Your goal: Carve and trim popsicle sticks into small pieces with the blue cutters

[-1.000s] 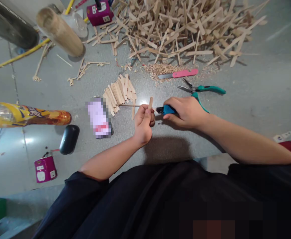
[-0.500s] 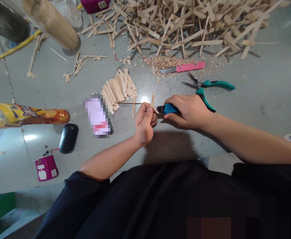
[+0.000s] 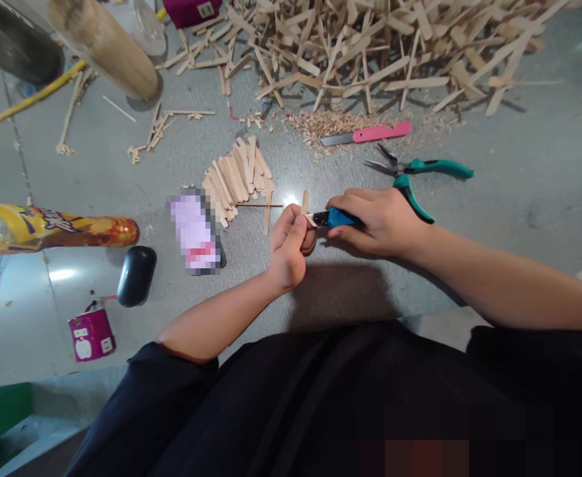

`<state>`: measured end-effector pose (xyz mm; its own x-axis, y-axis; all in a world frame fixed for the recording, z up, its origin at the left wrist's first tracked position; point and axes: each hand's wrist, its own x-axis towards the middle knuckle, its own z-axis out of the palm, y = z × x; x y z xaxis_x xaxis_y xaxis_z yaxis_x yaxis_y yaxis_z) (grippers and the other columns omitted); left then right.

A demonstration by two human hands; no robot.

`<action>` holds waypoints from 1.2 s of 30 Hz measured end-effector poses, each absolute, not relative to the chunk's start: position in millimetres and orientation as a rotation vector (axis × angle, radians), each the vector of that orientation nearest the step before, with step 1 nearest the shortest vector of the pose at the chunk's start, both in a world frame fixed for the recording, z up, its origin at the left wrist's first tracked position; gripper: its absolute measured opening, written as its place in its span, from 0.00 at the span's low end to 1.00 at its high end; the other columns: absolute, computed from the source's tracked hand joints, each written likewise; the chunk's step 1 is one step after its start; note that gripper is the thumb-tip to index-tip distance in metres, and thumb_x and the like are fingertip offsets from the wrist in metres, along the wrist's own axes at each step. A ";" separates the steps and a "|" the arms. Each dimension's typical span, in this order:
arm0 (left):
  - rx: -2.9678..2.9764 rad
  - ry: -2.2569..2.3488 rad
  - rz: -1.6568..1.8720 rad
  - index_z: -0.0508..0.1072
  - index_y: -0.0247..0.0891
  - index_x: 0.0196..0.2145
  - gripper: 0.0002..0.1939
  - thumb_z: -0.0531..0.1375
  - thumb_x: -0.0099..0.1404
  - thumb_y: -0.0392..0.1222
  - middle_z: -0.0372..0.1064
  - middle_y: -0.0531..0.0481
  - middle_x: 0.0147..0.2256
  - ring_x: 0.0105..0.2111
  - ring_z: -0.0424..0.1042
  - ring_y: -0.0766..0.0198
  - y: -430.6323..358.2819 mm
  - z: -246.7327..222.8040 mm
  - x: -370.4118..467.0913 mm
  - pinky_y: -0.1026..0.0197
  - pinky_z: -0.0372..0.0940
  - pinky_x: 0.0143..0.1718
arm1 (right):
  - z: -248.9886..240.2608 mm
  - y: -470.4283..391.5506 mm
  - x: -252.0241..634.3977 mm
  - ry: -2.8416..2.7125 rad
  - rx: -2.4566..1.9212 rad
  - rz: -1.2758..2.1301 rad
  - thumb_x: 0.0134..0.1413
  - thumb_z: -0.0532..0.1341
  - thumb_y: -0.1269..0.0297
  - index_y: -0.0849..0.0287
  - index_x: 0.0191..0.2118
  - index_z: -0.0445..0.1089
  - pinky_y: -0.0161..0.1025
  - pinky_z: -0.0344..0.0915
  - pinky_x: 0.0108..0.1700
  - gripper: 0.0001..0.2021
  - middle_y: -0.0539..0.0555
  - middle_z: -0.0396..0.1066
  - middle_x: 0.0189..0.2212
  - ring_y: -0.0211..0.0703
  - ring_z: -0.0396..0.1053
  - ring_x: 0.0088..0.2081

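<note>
My left hand (image 3: 291,242) is closed on a wooden stick (image 3: 305,200), whose rounded upper end stands out above the thumb. My right hand (image 3: 378,222) grips a blue utility knife (image 3: 338,217), its blade pointing left and meeting the stick at my left thumb. Left of the hands lies a fanned pile of flat wooden sticks (image 3: 231,175), with a thin dark rod (image 3: 258,205) beside it. Beyond my right hand are teal-handled pliers (image 3: 415,169) with their jaws apart. A pink folding saw (image 3: 380,132) rests by wood shavings (image 3: 321,126).
A large heap of sticks (image 3: 370,53) covers the far side. To the left are a phone (image 3: 195,232), a dark oval case (image 3: 137,276), a yellow-labelled bottle (image 3: 57,228) and a purple adapter (image 3: 92,334). A wooden cylinder (image 3: 105,46) lies at the upper left.
The knife and my right hand have shifted very slightly to the right. My left hand still holds the stick in nearly the same place.
</note>
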<state>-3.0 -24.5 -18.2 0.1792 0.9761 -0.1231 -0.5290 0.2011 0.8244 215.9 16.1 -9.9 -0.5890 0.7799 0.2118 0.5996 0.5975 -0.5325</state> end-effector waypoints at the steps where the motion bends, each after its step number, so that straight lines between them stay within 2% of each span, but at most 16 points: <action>1: 0.720 0.778 1.195 0.65 0.44 0.33 0.31 0.72 0.76 0.69 0.42 0.65 0.20 0.18 0.38 0.71 -24.8 -18.1 -3.8 0.64 0.41 0.22 | -10.4 16.8 216.7 -2.399 -1.092 0.588 0.84 0.52 0.28 0.58 0.59 0.83 0.47 0.61 0.37 0.37 0.61 0.84 0.40 0.54 0.77 0.37; 5: 0.699 0.774 1.114 0.64 0.43 0.28 0.32 0.72 0.75 0.68 0.42 0.64 0.20 0.19 0.40 0.72 -24.3 -16.5 -7.6 0.64 0.43 0.22 | -12.2 20.2 220.2 -2.376 -1.049 0.641 0.83 0.52 0.27 0.59 0.59 0.84 0.47 0.63 0.39 0.39 0.60 0.82 0.38 0.53 0.77 0.36; 12: 0.665 0.625 1.061 0.63 0.42 0.28 0.32 0.70 0.79 0.64 0.44 0.64 0.19 0.19 0.41 0.72 -26.4 -11.4 -7.0 0.66 0.47 0.23 | -6.3 20.2 221.6 -2.366 -1.056 0.660 0.82 0.55 0.28 0.53 0.60 0.85 0.49 0.66 0.39 0.35 0.58 0.81 0.37 0.52 0.75 0.33; 20: 0.617 0.613 1.018 0.61 0.42 0.27 0.34 0.70 0.78 0.66 0.47 0.61 0.19 0.19 0.44 0.71 -35.7 -12.1 -4.9 0.64 0.52 0.25 | -7.2 15.8 219.0 -2.361 -1.039 0.583 0.82 0.55 0.27 0.55 0.58 0.85 0.47 0.64 0.37 0.37 0.57 0.79 0.34 0.50 0.74 0.32; 25: 0.583 0.569 1.033 0.62 0.41 0.27 0.31 0.68 0.81 0.60 0.48 0.60 0.19 0.19 0.45 0.71 -34.8 -12.2 -5.6 0.64 0.53 0.26 | -8.1 16.0 218.8 -2.385 -1.051 0.532 0.83 0.52 0.26 0.57 0.60 0.84 0.46 0.64 0.37 0.39 0.57 0.80 0.35 0.49 0.74 0.32; 31: 0.415 0.689 0.982 0.62 0.40 0.27 0.31 0.58 0.89 0.54 0.44 0.61 0.19 0.19 0.43 0.70 -28.8 -6.1 -6.4 0.65 0.55 0.26 | -10.3 15.1 215.1 -2.388 -1.129 0.344 0.82 0.51 0.25 0.55 0.60 0.86 0.46 0.63 0.37 0.39 0.57 0.81 0.37 0.49 0.75 0.33; 36: 0.276 0.733 0.960 0.57 0.41 0.26 0.32 0.54 0.92 0.53 0.41 0.62 0.19 0.19 0.41 0.71 -24.9 -1.0 -6.0 0.65 0.53 0.26 | -18.0 12.4 210.3 -2.346 -1.185 0.151 0.81 0.49 0.22 0.53 0.59 0.87 0.47 0.61 0.38 0.42 0.57 0.82 0.36 0.49 0.72 0.33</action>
